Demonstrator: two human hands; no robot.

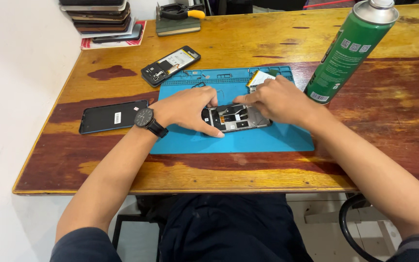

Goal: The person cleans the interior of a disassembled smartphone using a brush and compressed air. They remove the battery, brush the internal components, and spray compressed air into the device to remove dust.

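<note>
1. I take the blue work mat (277,138) as my landmark: the opened phone frame (236,118) lies near its middle, long axis running left to right across it
2. My left hand (187,107) clasps the frame's left end, thumb curled under the near edge
3. My right hand (280,101) lies over the right end, fingers bent and pressing into the inside; both are equally near
4. A flat battery-like part (259,77) rests at the mat's far edge
5. The green spray can (350,51) stands right of the mat; a dark phone (113,116) lies left, another opened phone (170,65) beyond its far-left corner
</note>
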